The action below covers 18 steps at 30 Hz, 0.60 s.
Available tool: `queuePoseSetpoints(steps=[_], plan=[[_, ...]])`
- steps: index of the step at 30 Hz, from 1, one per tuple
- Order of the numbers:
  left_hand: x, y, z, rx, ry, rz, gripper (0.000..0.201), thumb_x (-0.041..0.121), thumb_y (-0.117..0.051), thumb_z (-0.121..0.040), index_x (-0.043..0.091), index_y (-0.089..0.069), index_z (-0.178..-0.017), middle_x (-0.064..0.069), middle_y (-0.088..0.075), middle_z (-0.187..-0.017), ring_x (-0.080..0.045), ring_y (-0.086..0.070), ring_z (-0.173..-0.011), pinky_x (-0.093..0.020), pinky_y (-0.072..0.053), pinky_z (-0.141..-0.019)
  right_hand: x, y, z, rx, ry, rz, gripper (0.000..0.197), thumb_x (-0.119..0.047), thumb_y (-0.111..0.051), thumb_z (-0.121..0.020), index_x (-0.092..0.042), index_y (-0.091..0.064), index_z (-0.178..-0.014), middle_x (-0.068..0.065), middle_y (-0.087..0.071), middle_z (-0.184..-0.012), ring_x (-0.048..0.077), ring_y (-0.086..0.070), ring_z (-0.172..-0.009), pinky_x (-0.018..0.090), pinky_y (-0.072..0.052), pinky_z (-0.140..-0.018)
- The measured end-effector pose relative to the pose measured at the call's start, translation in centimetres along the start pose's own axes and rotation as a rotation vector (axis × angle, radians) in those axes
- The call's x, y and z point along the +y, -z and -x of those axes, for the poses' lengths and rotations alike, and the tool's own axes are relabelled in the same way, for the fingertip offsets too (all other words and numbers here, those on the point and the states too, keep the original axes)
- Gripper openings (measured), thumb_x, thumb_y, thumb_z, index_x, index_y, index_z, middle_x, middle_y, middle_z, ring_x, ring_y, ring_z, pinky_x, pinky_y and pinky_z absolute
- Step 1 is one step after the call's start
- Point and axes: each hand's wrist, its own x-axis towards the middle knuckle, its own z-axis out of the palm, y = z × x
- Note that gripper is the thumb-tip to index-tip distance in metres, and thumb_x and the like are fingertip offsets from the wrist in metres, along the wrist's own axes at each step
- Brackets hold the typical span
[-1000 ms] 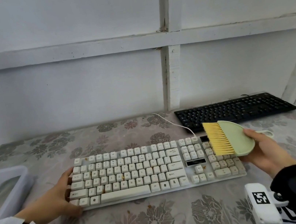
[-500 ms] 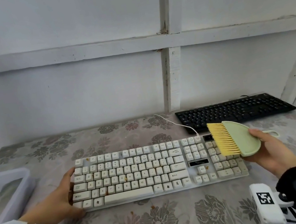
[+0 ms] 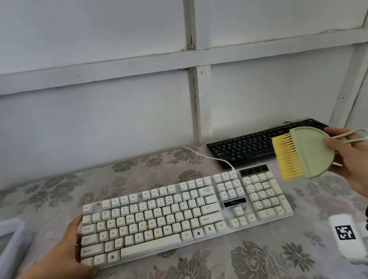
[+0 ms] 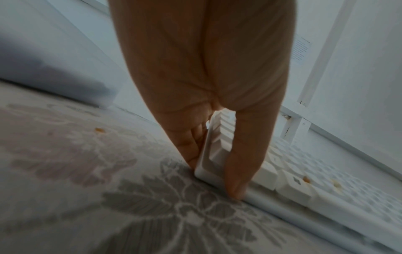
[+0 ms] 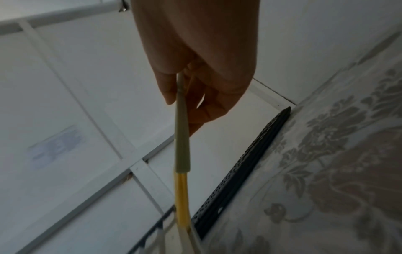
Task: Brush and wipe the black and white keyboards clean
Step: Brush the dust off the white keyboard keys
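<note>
The white keyboard [image 3: 184, 213], dotted with orange-brown crumbs, lies across the middle of the table. My left hand [image 3: 74, 246] holds its left end: in the left wrist view the thumb [image 4: 239, 171] lies over the corner keys and the fingers [image 4: 191, 146] press against the side edge of the white keyboard [image 4: 291, 187]. My right hand [image 3: 339, 149] pinches a pale green brush [image 3: 311, 151] with yellow bristles [image 3: 288, 157], held in the air above the number pad's far right corner. The black keyboard [image 3: 244, 147] lies behind it by the wall. Seen edge-on, the brush [image 5: 181, 137] points past the black keyboard [image 5: 245, 171].
A white plastic tub [image 3: 2, 238] stands at the table's left edge. The floral tablecloth [image 3: 245, 268] carries a few crumbs [image 3: 179, 259] in front of the white keyboard. A white cable [image 3: 207, 157] runs from that keyboard toward the wall.
My right hand has lifted the brush up and to the right, off the number pad, so it now stands in front of the black keyboard. The left hand keeps its hold.
</note>
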Motion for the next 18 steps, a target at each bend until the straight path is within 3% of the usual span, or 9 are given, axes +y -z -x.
queuePoseSetpoints(steps=[1, 3, 7, 8, 10, 12, 15, 18], plan=[[0.1, 0.0, 0.0, -0.003, -0.004, -0.002, 0.122, 0.010, -0.081, -0.030, 0.044, -0.017, -0.128, -0.007, -0.062, -0.111, -0.020, -0.067, -0.096, -0.038, -0.054, -0.083, 0.0, -0.2, 0.5, -0.035, 0.023, 0.035, 0.011, -0.027, -0.063, -0.085, -0.032, -0.063, -0.094, -0.005, -0.065, -0.089, 0.006, -0.064, -0.069, 0.021, -0.054, -0.047], [0.1, -0.1, 0.0, -0.004, -0.007, -0.012, 0.128, 0.011, -0.080, -0.029, 0.037, -0.014, -0.135, -0.005, -0.061, -0.111, -0.019, -0.066, -0.097, -0.036, -0.053, -0.083, 0.4, -0.6, 1.2, -0.112, 0.054, 0.110, 0.028, -0.042, -0.070, -0.071, -0.034, -0.064, -0.097, -0.007, -0.069, -0.087, 0.002, -0.066, -0.067, 0.023, -0.054, -0.048], [0.1, -0.1, 0.0, -0.004, 0.002, -0.022, 0.134, 0.012, -0.082, -0.028, 0.033, -0.012, -0.141, -0.008, -0.061, -0.112, -0.024, -0.065, -0.099, -0.043, -0.052, -0.087, 0.8, -1.0, 2.1, -0.170, 0.055, 0.188, 0.051, -0.055, -0.079, -0.054, -0.032, -0.066, -0.097, -0.002, -0.071, -0.090, 0.006, -0.067, -0.070, 0.025, -0.055, -0.049], [0.2, -0.1, 0.0, -0.005, 0.004, -0.024, 0.134, 0.012, -0.082, -0.028, 0.034, -0.012, -0.141, -0.008, -0.061, -0.112, -0.024, -0.065, -0.100, -0.045, -0.052, -0.088, 0.7, -1.0, 2.3, -0.172, 0.050, 0.204, 0.046, -0.050, -0.080, -0.057, -0.031, -0.066, -0.097, 0.001, -0.070, -0.091, 0.009, -0.067, -0.071, 0.026, -0.055, -0.049], [0.4, -0.2, 0.0, -0.003, 0.007, -0.022, 0.135, 0.012, -0.081, -0.028, 0.033, -0.011, -0.142, -0.009, -0.061, -0.111, -0.025, -0.065, -0.099, -0.043, -0.053, -0.085, 0.4, -0.9, 2.7, -0.191, 0.037, 0.253, 0.024, -0.022, -0.074, -0.073, -0.026, -0.064, -0.095, 0.010, -0.066, -0.091, 0.012, -0.065, -0.068, 0.028, -0.054, -0.047], [0.5, -0.3, 0.0, -0.001, 0.012, -0.017, 0.137, 0.011, -0.080, -0.027, 0.030, -0.010, -0.143, -0.009, -0.061, -0.110, -0.025, -0.066, -0.097, -0.043, -0.053, -0.084, 0.4, -0.5, 3.0, -0.236, 0.019, 0.359, 0.025, -0.001, -0.064, -0.083, -0.021, -0.060, -0.096, 0.014, -0.062, -0.082, 0.017, -0.062, -0.065, 0.035, -0.056, -0.050], [0.4, -0.3, 0.0, 0.000, 0.014, -0.030, 0.138, 0.013, -0.081, -0.028, 0.029, -0.009, -0.144, -0.008, -0.062, -0.110, -0.025, -0.065, -0.098, -0.044, -0.053, -0.087, 0.2, 0.4, 3.4, -0.318, -0.023, 0.505, 0.028, 0.004, -0.059, -0.086, -0.021, -0.057, -0.100, 0.013, -0.060, -0.068, 0.023, -0.059, -0.066, 0.043, -0.057, -0.059], [0.3, -0.1, 0.1, -0.002, 0.016, -0.048, 0.140, 0.015, -0.083, -0.029, 0.032, -0.007, -0.145, -0.006, -0.061, -0.112, -0.024, -0.065, -0.100, -0.047, -0.051, -0.091, -0.8, 0.5, 3.1, -0.334, 0.004, 0.548, 0.033, 0.002, -0.059, -0.087, -0.027, -0.062, -0.103, 0.016, -0.060, -0.072, 0.026, -0.060, -0.070, 0.040, -0.057, -0.057]])
